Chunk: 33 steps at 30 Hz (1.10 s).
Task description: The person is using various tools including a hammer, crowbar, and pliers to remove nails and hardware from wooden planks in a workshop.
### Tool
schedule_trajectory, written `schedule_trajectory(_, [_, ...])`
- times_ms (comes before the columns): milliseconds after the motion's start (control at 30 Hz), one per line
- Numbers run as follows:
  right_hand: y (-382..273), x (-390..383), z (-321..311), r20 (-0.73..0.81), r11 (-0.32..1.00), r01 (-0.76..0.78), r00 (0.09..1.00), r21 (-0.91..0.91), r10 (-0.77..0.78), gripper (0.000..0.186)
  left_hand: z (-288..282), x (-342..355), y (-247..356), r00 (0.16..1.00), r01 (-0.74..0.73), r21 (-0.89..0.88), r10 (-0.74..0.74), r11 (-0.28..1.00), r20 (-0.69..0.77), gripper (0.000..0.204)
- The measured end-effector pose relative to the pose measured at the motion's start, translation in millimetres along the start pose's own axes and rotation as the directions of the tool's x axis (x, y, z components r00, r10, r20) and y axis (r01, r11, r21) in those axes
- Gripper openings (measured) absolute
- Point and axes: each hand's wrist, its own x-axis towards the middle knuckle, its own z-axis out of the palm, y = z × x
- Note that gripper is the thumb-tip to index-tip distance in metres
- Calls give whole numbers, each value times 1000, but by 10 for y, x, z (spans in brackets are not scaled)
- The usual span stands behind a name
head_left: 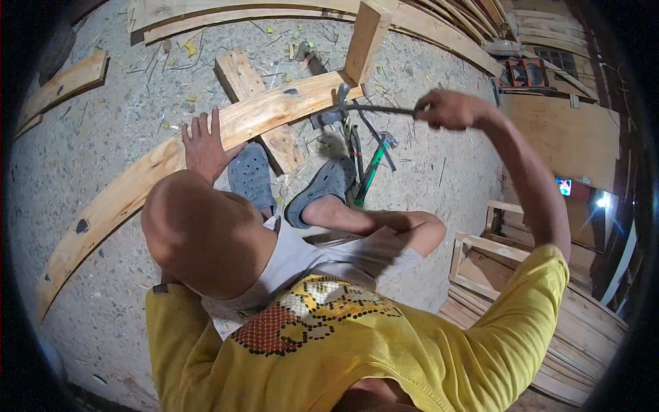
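A long pale plank (268, 113) with dark knots runs from the lower left to the upper middle. It rests across a short wooden block (285, 147). My left hand (204, 147) lies on the plank with its fingers spread, pressing on its near edge. Out to the right, my right hand (449, 110) is closed around the end of a dark pry bar (384, 108). The bar's far head meets the plank near its right end, beside an upright wood piece (368, 41). Whether it grips a nail there is too small to tell.
A green-handled hammer (373, 170) and dark-handled pliers (355, 144) lie by my right clog (322, 189). Loose nails litter the concrete floor (165, 89). Boards (247, 17) lie along the far side, another plank (65, 86) at left, and stacked timber (570, 336) at right.
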Motion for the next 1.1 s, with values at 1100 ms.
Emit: schedule_trajectory(1100, [-241,719,-996,208,975,-204,953,-87,218,36,100,-40,-49,998,5,-109,-12,994,-70,109])
